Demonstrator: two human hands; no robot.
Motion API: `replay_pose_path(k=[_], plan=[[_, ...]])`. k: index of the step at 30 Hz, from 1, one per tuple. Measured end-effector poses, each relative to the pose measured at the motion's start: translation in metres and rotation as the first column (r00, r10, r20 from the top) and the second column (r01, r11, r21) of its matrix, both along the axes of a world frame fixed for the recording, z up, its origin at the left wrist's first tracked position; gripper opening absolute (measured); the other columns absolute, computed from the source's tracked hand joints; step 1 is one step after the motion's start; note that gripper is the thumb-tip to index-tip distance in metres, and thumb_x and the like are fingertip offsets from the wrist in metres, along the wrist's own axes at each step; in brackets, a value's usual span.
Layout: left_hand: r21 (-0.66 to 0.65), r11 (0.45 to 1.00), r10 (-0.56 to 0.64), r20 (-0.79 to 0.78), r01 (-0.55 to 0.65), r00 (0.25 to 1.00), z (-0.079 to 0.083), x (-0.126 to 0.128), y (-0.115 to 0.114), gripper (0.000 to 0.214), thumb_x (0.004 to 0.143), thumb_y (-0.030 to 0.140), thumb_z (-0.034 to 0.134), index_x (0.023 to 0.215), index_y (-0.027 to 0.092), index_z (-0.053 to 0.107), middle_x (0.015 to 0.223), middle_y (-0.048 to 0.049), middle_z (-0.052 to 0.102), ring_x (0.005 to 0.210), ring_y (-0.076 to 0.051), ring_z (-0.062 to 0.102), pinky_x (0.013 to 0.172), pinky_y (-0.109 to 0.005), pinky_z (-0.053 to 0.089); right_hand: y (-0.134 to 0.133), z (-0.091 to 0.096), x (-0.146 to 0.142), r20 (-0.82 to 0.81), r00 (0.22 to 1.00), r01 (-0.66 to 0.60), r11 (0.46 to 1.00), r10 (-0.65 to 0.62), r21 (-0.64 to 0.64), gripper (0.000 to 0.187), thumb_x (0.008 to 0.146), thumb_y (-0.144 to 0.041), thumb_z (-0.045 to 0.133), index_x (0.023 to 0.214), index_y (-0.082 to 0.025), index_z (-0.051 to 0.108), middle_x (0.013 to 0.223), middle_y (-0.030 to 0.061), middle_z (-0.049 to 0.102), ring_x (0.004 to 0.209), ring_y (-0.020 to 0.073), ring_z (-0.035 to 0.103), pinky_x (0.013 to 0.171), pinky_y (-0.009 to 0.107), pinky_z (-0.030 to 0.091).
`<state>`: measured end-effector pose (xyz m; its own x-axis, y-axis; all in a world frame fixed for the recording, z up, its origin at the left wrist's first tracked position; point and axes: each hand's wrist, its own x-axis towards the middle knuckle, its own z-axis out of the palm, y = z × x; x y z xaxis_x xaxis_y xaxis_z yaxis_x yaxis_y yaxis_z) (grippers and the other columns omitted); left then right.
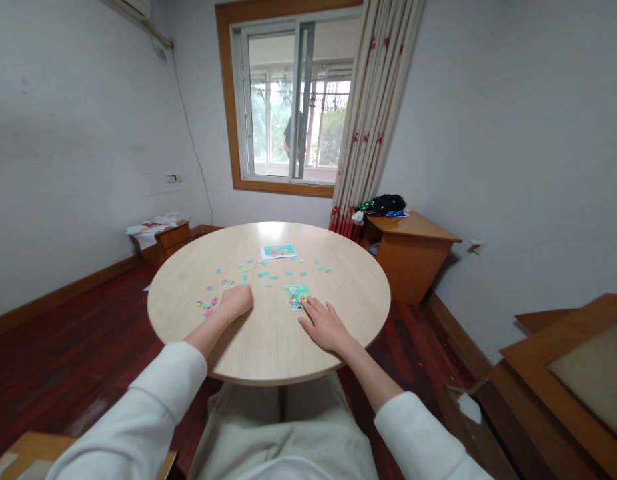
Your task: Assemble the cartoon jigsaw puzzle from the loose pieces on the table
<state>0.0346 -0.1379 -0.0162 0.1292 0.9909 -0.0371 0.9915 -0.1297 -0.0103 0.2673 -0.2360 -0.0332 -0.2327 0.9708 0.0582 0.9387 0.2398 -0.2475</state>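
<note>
My right hand lies flat on the round table with its fingers apart, the fingertips at the right edge of a partly joined jigsaw puzzle. That section shows a yellow cartoon figure on a turquoise ground. To the left, my left hand rests on the table with its fingers curled in; whatever may be inside them is hidden. Loose turquoise puzzle pieces are scattered beyond both hands. Pink puzzle pieces sit in a small cluster left of my left hand.
A printed picture sheet lies toward the far side of the pale round table. Behind it to the right, a wooden cabinet carries a heap of cloth. Papers cover a low wooden stand at left. A person shows through the window.
</note>
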Motion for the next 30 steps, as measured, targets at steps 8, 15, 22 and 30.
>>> replay_pose_path(k=[8,15,22,30], plan=[[-0.013,1.000,0.019,-0.035,-0.019,0.999,0.000,0.007,0.001,0.037,0.084,0.011,0.037,0.106,0.008,0.067,0.112,-0.0224,0.067,0.100,-0.029,0.066,0.076,-0.033,0.051,0.000,0.000,0.001,-0.013,1.000,-0.002,1.000,0.002,-0.006,0.058,0.096,-0.041,0.030,0.147,-0.014,0.031,0.154,0.0117,0.026,0.143,0.0231,0.021,0.116,0.047,0.012],[0.064,0.996,0.059,0.013,-0.060,0.998,-0.006,0.010,-0.013,0.037,0.086,0.010,0.034,0.111,0.006,0.062,0.105,-0.0225,0.069,0.100,-0.030,0.066,0.076,-0.034,0.050,0.000,-0.001,0.000,-0.002,1.000,0.000,1.000,0.000,0.009,0.057,0.096,-0.042,0.029,0.146,-0.014,0.032,0.154,0.0115,0.027,0.143,0.0224,0.022,0.116,0.046,0.013],[0.143,0.986,0.066,0.100,-0.080,0.993,-0.013,0.003,-0.023,0.036,0.089,0.022,0.031,0.108,0.012,0.060,0.099,-0.0181,0.070,0.094,-0.028,0.066,0.075,-0.035,0.047,-0.003,0.001,-0.001,-0.002,1.000,-0.005,1.000,0.005,0.007,0.057,0.096,-0.041,0.030,0.146,-0.012,0.033,0.154,0.0118,0.027,0.143,0.0234,0.023,0.117,0.046,0.013],[0.172,0.984,0.022,0.165,-0.051,0.986,-0.014,-0.001,-0.028,0.033,0.088,0.025,0.035,0.110,0.018,0.059,0.101,-0.0121,0.071,0.094,-0.025,0.066,0.073,-0.032,0.045,-0.002,0.000,0.001,-0.009,1.000,-0.003,1.000,0.003,0.002,0.057,0.096,-0.041,0.030,0.146,-0.013,0.032,0.154,0.0114,0.027,0.143,0.0230,0.022,0.117,0.046,0.012]])
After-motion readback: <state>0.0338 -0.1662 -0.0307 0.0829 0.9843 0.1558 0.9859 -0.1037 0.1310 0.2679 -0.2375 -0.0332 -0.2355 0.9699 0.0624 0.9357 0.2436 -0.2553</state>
